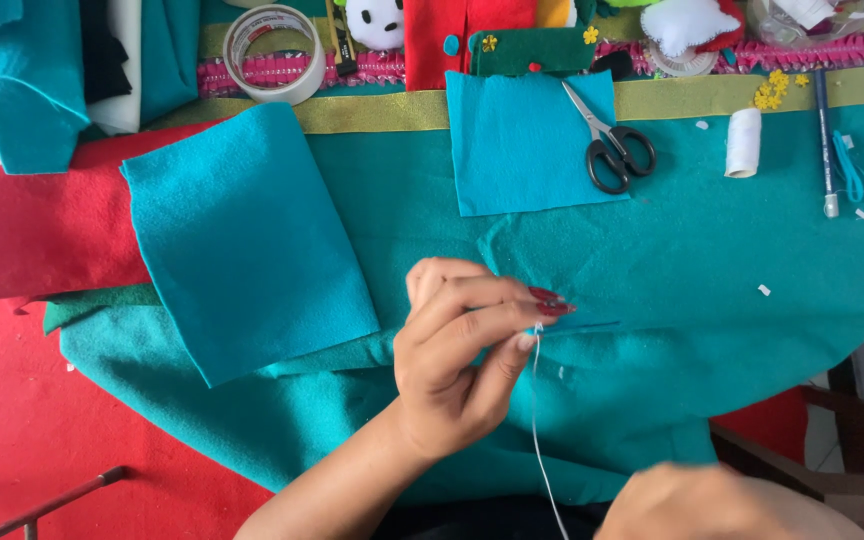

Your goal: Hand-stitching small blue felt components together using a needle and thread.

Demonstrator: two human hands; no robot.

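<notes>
Two hands show from my view: my left hand [452, 365] pinches a thin blue felt strip [577, 326] and white thread [540, 430] above the teal felt sheet [652, 270] on the surface. My right hand [697, 500] is blurred at the bottom edge; I cannot tell its grip. Scissors [607, 145] lie well apart.

L hand [457, 365] at lower centre of frame, forearm coming up from bottom edge, thumb and fingers pinched together, tips pointing right. R hand [707, 500] at bottom right, blurred, prob. loosely closed.
</notes>
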